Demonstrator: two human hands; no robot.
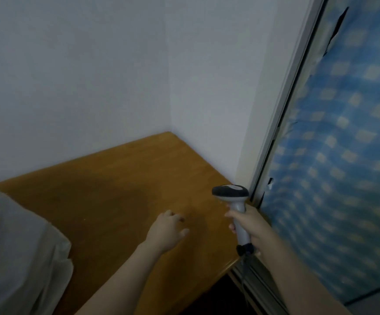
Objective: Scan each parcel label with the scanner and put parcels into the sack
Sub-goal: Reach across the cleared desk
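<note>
My right hand (251,226) grips the grey handle of a handheld scanner (231,193) with a dark head, held upright over the right edge of a wooden table (116,189). A dark cable hangs from the base of the handle. My left hand (167,230) hovers over the table with its fingers spread and relaxed, holding nothing. A white sack (18,253) lies bunched at the lower left, partly on the table. No parcel is in view.
White walls meet in a corner behind the table. A window frame (282,123) with a blue chequered covering (343,155) stands at the right. Dark floor shows below the table's front edge.
</note>
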